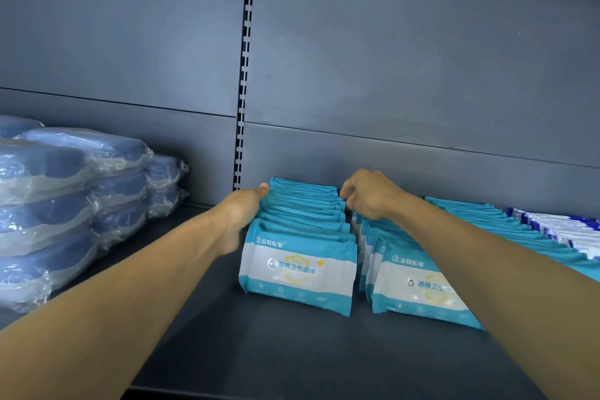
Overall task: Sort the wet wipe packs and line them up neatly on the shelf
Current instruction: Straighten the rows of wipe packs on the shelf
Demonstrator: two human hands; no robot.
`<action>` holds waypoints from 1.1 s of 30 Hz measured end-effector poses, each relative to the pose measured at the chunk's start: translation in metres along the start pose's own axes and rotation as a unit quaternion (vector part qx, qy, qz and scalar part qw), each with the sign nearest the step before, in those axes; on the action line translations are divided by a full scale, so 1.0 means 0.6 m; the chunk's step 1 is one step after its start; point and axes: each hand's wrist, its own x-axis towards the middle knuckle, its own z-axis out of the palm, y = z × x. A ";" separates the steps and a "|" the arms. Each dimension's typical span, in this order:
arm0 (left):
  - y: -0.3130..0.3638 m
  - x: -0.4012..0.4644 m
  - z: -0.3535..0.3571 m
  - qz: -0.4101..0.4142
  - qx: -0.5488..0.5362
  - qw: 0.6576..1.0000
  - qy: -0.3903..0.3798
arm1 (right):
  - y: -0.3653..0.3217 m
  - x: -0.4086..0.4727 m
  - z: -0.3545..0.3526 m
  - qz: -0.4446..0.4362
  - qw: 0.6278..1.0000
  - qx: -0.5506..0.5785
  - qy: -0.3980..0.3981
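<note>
Teal wet wipe packs upright in rows on the dark shelf, left hand flat against the nearest row's side, thumb on top, fingers hidden, right hand curled over the back packs, grip unclear, blue-and-white packs cut off at right, wrapped blue items stacked left.

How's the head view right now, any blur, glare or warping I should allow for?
Head view: the front teal-and-white wet wipe pack prints sharp; the left hand is slightly motion-blurred; glare streaks the plastic-wrapped blue containers; wide-angle distortion bends the grey shelf back panel seams.
</note>
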 end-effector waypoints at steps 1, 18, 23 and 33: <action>-0.002 -0.001 0.002 -0.011 -0.016 1.000 -0.009 | -0.002 0.003 0.003 0.000 1.000 0.007 0.010; 0.003 0.052 -0.022 0.006 0.001 0.999 0.038 | 0.003 0.033 -0.019 0.029 0.999 0.024 -0.011; 0.010 0.061 -0.003 0.004 -0.003 1.000 -0.003 | -0.007 0.034 0.006 0.003 0.999 0.013 -0.039; 0.021 0.060 0.008 0.027 0.009 1.000 0.000 | -0.005 0.036 0.016 0.019 0.999 0.017 0.024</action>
